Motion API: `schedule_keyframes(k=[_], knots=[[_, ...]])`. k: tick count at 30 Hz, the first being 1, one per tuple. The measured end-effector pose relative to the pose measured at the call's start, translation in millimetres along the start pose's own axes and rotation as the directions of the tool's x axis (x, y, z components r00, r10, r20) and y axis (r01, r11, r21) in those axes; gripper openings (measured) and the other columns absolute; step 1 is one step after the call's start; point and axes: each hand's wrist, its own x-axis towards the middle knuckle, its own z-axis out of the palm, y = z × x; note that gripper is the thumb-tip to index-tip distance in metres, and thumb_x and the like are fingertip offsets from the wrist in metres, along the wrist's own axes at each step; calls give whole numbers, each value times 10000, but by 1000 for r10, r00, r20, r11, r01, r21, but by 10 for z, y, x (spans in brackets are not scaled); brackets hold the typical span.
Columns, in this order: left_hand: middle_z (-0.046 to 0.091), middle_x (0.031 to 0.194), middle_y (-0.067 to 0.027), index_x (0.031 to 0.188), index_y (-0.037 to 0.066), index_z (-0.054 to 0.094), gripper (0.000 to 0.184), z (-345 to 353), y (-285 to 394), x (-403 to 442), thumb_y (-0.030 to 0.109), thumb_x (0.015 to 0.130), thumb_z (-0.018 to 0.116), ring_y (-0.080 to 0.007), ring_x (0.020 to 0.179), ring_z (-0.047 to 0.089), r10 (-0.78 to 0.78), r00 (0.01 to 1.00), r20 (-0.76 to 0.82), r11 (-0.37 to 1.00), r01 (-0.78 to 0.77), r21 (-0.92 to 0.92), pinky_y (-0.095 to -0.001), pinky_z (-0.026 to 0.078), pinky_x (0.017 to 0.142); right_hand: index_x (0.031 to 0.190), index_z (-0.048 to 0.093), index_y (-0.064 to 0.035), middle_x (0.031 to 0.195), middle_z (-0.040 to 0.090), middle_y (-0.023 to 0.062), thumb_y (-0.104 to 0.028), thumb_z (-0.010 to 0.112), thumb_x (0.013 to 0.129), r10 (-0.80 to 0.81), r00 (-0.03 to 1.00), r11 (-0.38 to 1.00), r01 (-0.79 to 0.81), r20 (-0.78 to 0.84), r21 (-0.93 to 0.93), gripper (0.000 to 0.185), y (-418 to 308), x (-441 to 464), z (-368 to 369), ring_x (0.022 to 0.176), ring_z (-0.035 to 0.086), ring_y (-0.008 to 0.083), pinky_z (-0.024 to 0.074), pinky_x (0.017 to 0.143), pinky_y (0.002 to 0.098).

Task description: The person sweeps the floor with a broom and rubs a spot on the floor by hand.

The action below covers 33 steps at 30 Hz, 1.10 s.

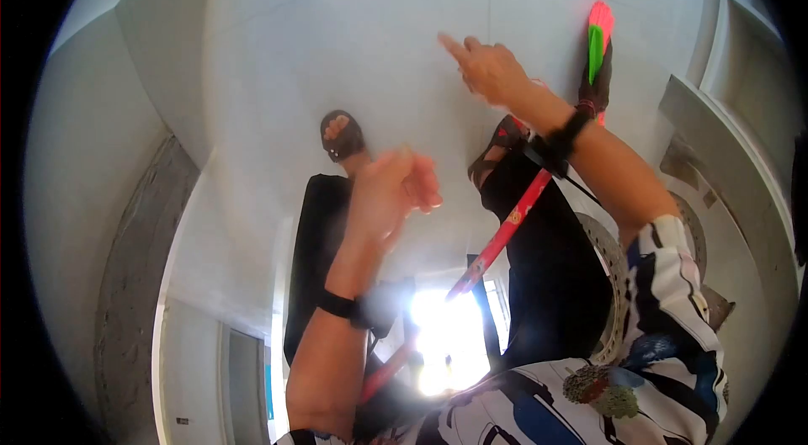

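Note:
My left hand (394,193) is raised over the floor near my left knee. Its fingers curl inward, slightly blurred, and nothing shows in them. Farther forward, my right hand (492,73) reaches out with the index finger stretched and the other fingers partly bent; it holds nothing. A broom with a red patterned handle (501,239) slants across my body, passing behind my right forearm and in front of my right leg. Its dark head (594,93) has pink and green bristles (598,37) and lies at the right. Neither hand touches the broom visibly.
Pale floor tiles (353,33) spread ahead of my sandalled feet (342,134). White walls and a ledge (724,134) stand at the right, with a round perforated seat (619,277) beside my leg. At the left is a wall with a grey rough strip (139,277). Bright light glares below.

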Motion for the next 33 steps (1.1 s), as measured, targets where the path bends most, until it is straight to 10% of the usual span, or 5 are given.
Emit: schedule_keyframes(k=[12,18,33], knots=[[596,695,-81,854,-2,574,349,28,-26,-44,284,954,402,-157,575,596,-6,1000,-24,998,7,68,-249,473,537,1439,35,-154,758,602,132,-57,511,788,335,922,907,-260,195,-330,813,97,565,496,617,587,287,439,569,435],[595,694,-82,854,-6,578,352,-17,-39,-38,283,954,402,-152,578,595,-25,999,-20,998,26,51,-247,470,537,1429,28,-59,692,608,153,-106,533,771,411,911,876,-387,25,-287,830,-168,387,863,543,574,287,430,541,488],[594,694,-78,855,-2,579,341,0,-47,-71,279,953,412,-149,577,596,-19,1000,-8,998,19,56,-250,474,543,1434,63,-142,784,595,159,-112,498,804,196,977,978,-188,86,-90,766,-768,484,973,629,591,314,443,685,554]])
